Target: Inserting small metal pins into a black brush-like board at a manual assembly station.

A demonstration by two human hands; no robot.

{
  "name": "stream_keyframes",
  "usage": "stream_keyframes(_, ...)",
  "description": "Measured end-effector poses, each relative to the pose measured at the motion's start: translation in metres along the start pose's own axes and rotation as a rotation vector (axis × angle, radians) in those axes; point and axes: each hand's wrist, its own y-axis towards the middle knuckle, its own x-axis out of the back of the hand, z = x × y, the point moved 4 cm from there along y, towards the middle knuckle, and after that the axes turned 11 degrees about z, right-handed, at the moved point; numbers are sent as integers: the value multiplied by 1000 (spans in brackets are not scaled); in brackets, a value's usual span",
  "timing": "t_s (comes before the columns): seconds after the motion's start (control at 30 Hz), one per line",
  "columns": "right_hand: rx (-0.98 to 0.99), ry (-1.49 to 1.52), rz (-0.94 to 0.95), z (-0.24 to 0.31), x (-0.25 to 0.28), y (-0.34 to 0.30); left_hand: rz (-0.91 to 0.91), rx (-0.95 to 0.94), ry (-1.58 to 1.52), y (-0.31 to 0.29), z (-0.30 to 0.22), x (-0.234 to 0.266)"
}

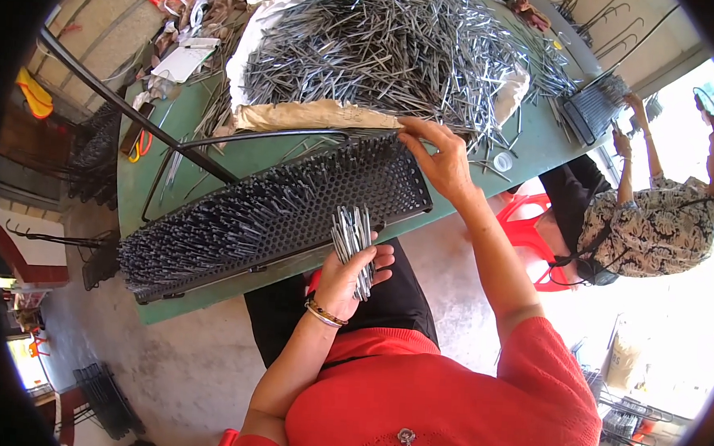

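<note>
My left hand (344, 277) is closed round a bundle of short, thin metal rods (351, 237), held in front of a long black perforated rack (341, 210). Many dark rods (211, 227) stand upright in the rack's holes, densely over its left part and along the far side. The near right part shows bare holes. At the rack's far right corner, my right hand (443, 156) has its thumb and fingers bent together over the holes. Whatever lies between those fingertips is too small to make out.
A big heap of loose rods (382, 55) fills a paper-lined tray behind the rack on the green table (144, 200). Orange-handled scissors (141, 145) lie at the left. Across a black bar frame (110, 89), more racks hang. On the right, another person (655, 226) works at a similar rack.
</note>
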Motion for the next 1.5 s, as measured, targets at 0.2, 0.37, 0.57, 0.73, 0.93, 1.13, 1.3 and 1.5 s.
stream_keyframes(0.2, 61, -94, -96, 0, 1, -8, 42, 36, 32, 0, 0, -1)
stream_keyframes(0.37, 139, -195, -100, 6, -1, -10, 33, 32, 7, 0, 1, -1)
stream_keyframes(0.57, 191, -278, -21, 8, -1, -3, 61, 45, 33, -1, 0, -2)
stream_keyframes(0.73, 156, -323, 16, 11, -1, 4, 55, 51, 22, -2, 1, 1)
stream_keyframes(0.93, 221, -341, 10, 17, -6, 1, 55, 35, 1, -3, 0, 1)
stream_keyframes(1.13, 191, -365, -61, 35, -2, 0, 70, 9, -73, -5, -1, 3)
stream_keyframes(1.3, -139, 173, 190, 57, -22, -25, 82, -32, -90, -6, -5, 2)
stream_keyframes(1.5, -501, 649, 551, 46, -47, -42, 95, -82, -77, -6, -10, -1)
